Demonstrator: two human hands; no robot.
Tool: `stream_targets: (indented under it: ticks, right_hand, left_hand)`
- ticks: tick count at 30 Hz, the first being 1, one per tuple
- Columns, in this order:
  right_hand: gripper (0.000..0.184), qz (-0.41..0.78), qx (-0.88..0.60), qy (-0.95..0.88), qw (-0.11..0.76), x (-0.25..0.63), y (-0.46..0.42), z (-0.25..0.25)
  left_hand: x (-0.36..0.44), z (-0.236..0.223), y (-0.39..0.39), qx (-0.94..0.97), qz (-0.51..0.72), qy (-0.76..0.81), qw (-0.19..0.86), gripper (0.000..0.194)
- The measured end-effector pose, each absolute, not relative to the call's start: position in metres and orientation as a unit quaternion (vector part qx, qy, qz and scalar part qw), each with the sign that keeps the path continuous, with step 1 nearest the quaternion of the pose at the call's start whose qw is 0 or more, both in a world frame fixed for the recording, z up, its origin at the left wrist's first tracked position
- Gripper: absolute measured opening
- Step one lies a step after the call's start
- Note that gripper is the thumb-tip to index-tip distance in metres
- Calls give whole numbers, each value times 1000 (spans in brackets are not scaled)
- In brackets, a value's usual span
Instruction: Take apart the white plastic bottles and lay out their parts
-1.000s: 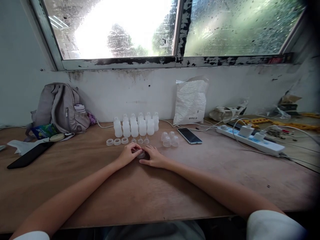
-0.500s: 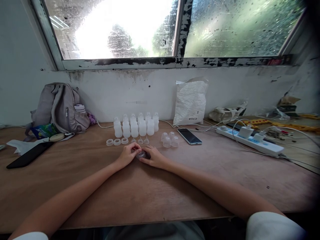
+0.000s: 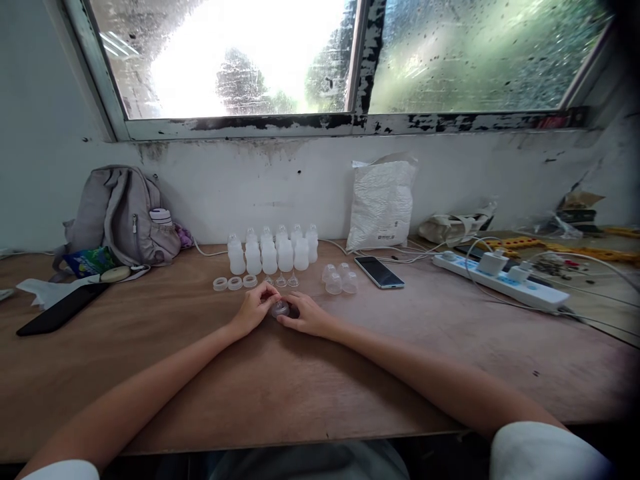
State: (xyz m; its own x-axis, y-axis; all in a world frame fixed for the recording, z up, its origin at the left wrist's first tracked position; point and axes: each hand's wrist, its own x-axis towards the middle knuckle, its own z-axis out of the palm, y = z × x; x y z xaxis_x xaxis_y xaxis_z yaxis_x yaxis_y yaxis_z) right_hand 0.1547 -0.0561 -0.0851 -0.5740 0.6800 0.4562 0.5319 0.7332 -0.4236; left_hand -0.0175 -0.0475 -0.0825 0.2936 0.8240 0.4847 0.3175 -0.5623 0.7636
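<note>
Between my two hands, a translucent screw ring with a clear bottle teat (image 3: 280, 309) in it rests low on the table. My left hand (image 3: 254, 311) is closed, thumb and fingers pinching at the teat's left side. From the right, my right hand (image 3: 309, 315) curls its thumb and fingers around the ring. Just beyond my fingers lie several loose clear teats (image 3: 293, 281), one partly hidden by my left hand. Screw rings (image 3: 235, 284) lie flat in a row to their left. Behind stand frosted baby bottles (image 3: 269, 257) in rows. Clear dome caps (image 3: 341, 280) are grouped to the right.
A phone (image 3: 379, 272) lies right of the caps, with a white power strip (image 3: 500, 281) and cables beyond. A white plastic package (image 3: 383, 203) leans on the wall. At the left are a grey backpack (image 3: 117, 217) and a black flat case (image 3: 63, 310).
The teat and ring show more clearly between my fingers now. My fingers have shifted slightly around them; both hands stay in nearly the same place. Everything else is unchanged.
</note>
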Motion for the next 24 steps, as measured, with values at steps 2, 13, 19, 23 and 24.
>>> stream_targets:
  ticks: [2, 13, 19, 23, 24]
  right_hand:
    - [42, 130, -329, -876, 327, 156, -57, -85]
    - [23, 276, -389, -757, 447, 159, -49, -88]
    - [17, 271, -396, -755, 446, 160, -52, -84]
    - [22, 222, -346, -802, 434, 158, -57, -84]
    - [25, 209, -344, -808, 430, 158, -58, -85]
  left_hand:
    - [-18, -84, -43, 737, 471, 378, 305, 16]
    - [-12, -83, -43, 627, 464, 394, 486, 33]
    - [-12, -80, -53, 773, 412, 371, 309, 30]
    - [-11, -80, -59, 819, 380, 382, 199, 30]
    - [-11, -80, -60, 825, 375, 381, 182, 30]
